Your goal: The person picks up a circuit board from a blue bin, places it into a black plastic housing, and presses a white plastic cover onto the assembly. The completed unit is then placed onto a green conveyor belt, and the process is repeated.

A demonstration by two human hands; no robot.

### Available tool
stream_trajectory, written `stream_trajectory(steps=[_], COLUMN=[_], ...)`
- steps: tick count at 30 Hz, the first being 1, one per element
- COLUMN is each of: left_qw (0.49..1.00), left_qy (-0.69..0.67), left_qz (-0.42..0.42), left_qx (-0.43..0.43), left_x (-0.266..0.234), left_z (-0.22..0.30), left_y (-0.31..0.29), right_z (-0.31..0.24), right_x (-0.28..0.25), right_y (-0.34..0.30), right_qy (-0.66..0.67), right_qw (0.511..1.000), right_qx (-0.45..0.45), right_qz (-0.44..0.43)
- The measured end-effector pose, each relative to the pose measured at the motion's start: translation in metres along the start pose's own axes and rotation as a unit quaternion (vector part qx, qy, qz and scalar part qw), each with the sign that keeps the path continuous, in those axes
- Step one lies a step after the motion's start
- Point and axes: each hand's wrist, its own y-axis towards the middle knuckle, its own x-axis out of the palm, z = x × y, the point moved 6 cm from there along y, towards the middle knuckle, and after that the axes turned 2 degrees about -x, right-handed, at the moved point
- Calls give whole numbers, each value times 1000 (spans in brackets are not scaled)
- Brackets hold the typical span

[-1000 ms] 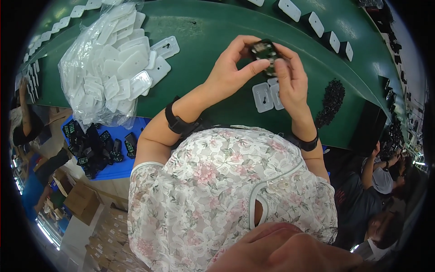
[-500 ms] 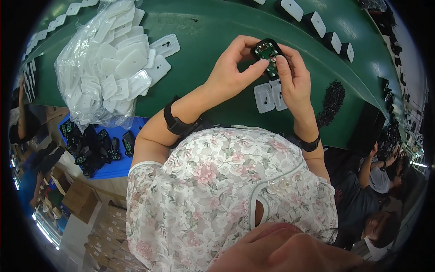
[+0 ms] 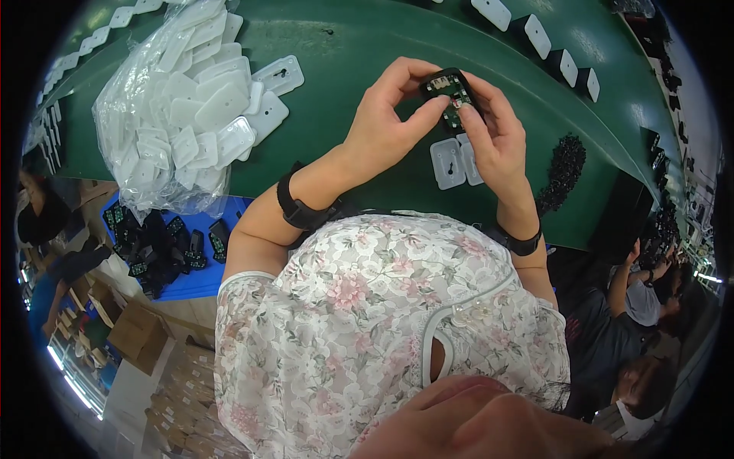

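While the left hand (image 3: pixel 397 115) and right hand (image 3: pixel 497 141) have their grip closed around the black case (image 3: pixel 467 90) above the bench (image 3: pixel 336 65), its green board (image 3: pixel 453 89) shows bare, apparently not yet covered; two white lids (image 3: pixel 442 162) lie loose nearby, and white-topped units (image 3: pixel 538 38) beyond look already closed.

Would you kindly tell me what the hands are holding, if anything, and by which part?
The left hand and right hand hold a black casing with a green circuit board inside, by its opposite sides.
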Motion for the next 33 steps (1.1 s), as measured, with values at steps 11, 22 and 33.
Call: stream_trajectory(steps=[11,22,33], left_qw=[999,999,999], left_qy=[21,-34,30], left_qz=[4,-13,12], left_qx=[26,-18,26], left_x=[-3,-1,-1], left_z=[1,-11,0], left_y=[1,3,0], right_z=[2,6,10], right_x=[3,4,6], right_y=[1,0,-1], right_qy=[21,52,-8], right_qw=[999,998,999], right_qx=[25,45,48], right_qz=[6,0,-15])
